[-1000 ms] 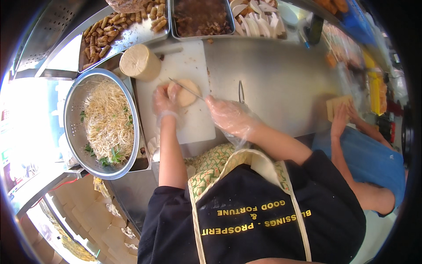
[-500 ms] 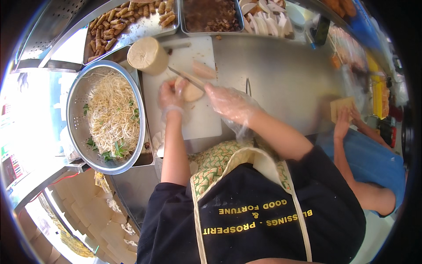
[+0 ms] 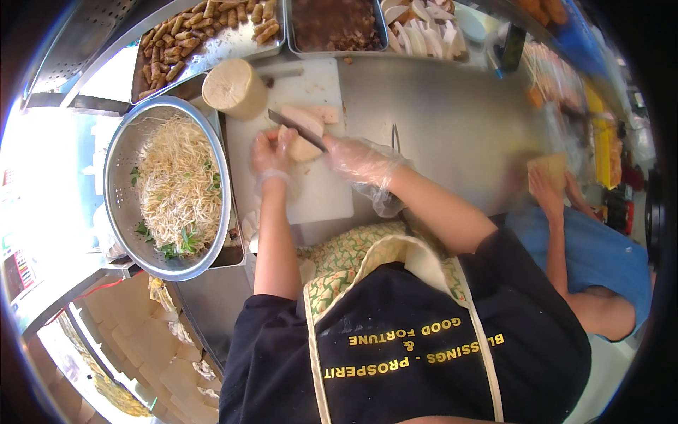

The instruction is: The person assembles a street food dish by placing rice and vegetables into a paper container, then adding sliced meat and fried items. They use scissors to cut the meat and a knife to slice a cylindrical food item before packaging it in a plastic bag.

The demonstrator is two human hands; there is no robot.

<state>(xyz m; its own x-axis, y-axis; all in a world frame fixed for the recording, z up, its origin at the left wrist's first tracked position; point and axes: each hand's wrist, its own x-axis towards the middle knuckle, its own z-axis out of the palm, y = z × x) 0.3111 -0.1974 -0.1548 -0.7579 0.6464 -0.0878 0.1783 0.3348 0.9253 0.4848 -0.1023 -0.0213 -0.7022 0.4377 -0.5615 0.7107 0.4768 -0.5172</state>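
In my gloved right hand [image 3: 361, 165] is a knife [image 3: 296, 128], its dark blade slanting up and left across a pale, smooth meat-loaf piece [image 3: 306, 150] on the white cutting board [image 3: 321, 194]. My gloved left hand [image 3: 268, 157] grips that piece from its left side, fingertips close to the blade. Just beyond the blade lies a pale slice [image 3: 302, 116], and a pinkish cut piece [image 3: 328, 114] rests beside it. A large pale cylindrical loaf [image 3: 230, 89] stands at the board's far left corner.
Left of the board stands a metal colander [image 3: 113, 180] of bean sprouts and green leaves. Trays of fried rolls [image 3: 173, 46], dark chopped meat [image 3: 346, 35] and white slices [image 3: 424, 35] line the back. Tongs [image 3: 395, 138] lie on the steel counter. At right, another person's hands hold a tan block [image 3: 556, 168].
The knife blade has come down through the pale piece, and a slice now lies beyond it, toward the pinkish piece. My left hand keeps its grip.
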